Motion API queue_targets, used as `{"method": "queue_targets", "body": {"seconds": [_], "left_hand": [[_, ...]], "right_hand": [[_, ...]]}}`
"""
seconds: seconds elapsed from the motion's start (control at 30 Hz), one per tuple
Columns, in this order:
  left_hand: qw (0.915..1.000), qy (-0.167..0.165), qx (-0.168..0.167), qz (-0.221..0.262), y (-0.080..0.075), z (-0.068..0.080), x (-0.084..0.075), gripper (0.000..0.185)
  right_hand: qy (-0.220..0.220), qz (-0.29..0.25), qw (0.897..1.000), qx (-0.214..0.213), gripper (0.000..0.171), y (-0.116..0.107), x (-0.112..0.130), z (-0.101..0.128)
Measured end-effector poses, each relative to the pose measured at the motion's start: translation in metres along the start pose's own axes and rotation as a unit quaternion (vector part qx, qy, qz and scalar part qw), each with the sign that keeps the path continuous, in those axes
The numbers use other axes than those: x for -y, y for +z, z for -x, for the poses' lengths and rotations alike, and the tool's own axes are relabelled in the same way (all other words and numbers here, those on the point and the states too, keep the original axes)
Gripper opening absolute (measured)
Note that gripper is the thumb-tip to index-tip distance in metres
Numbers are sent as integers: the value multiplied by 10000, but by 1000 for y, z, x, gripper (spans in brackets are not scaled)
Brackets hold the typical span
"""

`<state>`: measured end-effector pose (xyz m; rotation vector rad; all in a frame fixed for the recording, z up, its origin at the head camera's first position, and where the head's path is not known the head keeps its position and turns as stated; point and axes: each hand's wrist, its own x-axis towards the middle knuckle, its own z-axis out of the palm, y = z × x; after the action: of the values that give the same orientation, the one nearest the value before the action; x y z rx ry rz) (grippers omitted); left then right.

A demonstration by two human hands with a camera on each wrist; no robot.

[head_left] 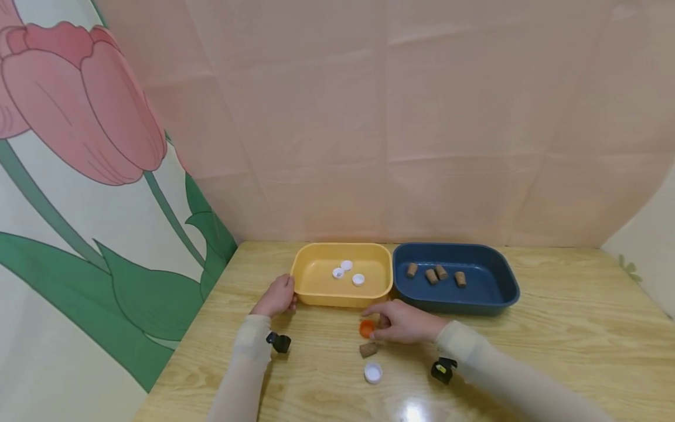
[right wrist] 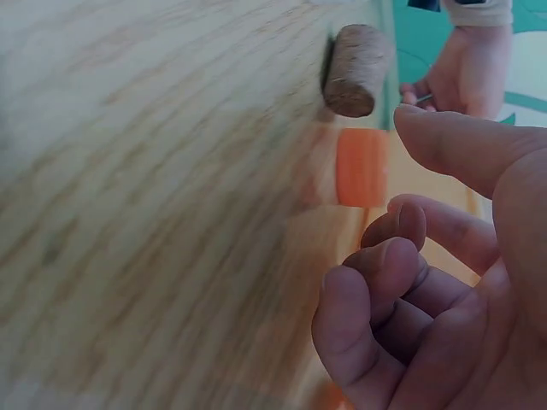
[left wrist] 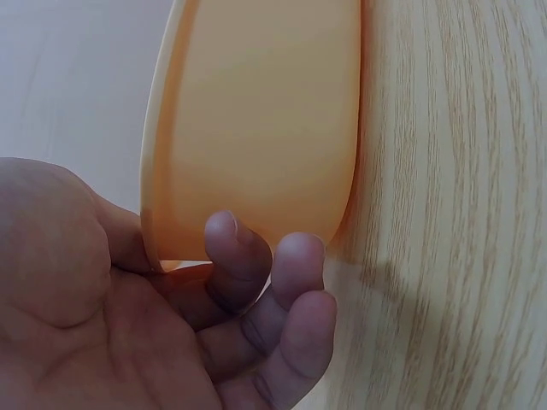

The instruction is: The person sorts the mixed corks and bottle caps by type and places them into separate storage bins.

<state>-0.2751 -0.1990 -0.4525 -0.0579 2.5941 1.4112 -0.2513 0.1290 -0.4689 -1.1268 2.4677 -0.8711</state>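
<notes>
Now | right hand lower centre, fingers curled beside orange cap, not gripping | left hand holds yellow tray | risk: fingers could nudge cork rolling.

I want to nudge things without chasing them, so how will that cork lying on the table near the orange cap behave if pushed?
The cork lies on its side on the smooth wooden table, so it will probably roll. It looks light and likely moves easily. Its rough surface should give fingers grip.
</notes>
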Motion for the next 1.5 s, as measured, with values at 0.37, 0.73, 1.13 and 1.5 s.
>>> {"method": "queue_targets", "body": {"seconds": [0.37, 0.73, 1.13, 1.5], "left_hand": [[10000, 57, 1, -20, 1, -2, 2, 39], [10000, 69, -22, 50, 1, -2, 1, 41], [9999, 120, -76, 22, 3, -2, 1, 40], [9999, 112, -73, 17, 2, -2, 2, 40]], "right_hand": [[91, 111, 9999, -68, 43, 5, -6, -4], [-32, 230, 9996, -129, 44, 8, -8, -8], [-110, 338, 9993, -96, 37, 7, -5, -8], [-68, 379, 9992, -54, 35, 6, -4, -6]]}}
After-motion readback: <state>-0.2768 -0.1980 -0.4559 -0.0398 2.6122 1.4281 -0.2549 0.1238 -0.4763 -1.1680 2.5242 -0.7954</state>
